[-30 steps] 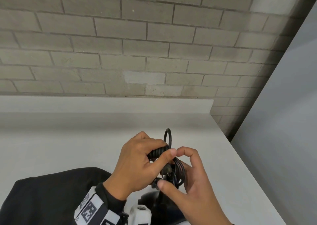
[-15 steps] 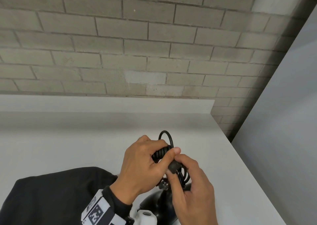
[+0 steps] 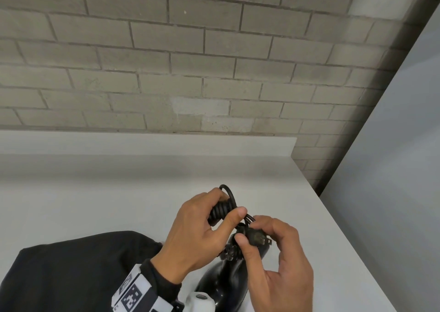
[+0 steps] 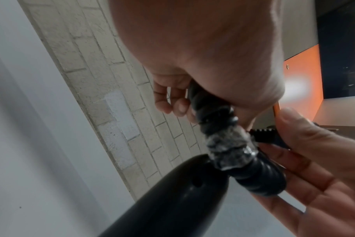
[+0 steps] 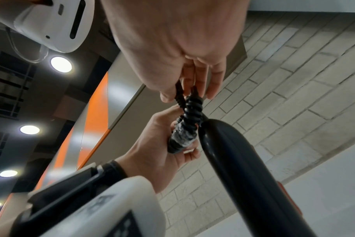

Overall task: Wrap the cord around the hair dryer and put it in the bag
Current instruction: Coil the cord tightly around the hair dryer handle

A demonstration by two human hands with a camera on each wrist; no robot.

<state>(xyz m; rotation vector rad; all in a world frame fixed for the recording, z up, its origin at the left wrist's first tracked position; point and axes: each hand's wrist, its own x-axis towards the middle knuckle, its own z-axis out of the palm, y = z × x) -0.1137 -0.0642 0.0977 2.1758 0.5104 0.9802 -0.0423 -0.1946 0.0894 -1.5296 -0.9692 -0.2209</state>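
The black hair dryer (image 3: 221, 285) is held up over the table, its handle wound with coils of black cord (image 3: 220, 210). My left hand (image 3: 227, 203) grips the coiled handle, thumb pressed over the wraps. My right hand (image 3: 254, 230) pinches the cord's plug (image 3: 258, 239), prongs pointing right, just beside the coils. In the left wrist view the dryer's body (image 4: 172, 200) points down-left and the coils (image 4: 257, 178) lie against my right palm. In the right wrist view the coils (image 5: 192, 110) sit between both hands. The black bag (image 3: 71, 271) lies flat at lower left.
A white table (image 3: 119, 192) runs to a grey brick wall (image 3: 190, 61). Its right edge drops off beside a pale panel (image 3: 392, 169). A white wrist device (image 3: 201, 299) sits below my left hand.
My right hand has drawn the plug out from behind the coils to the right, so its prongs now show. The left hand keeps its grip on the wrapped handle.
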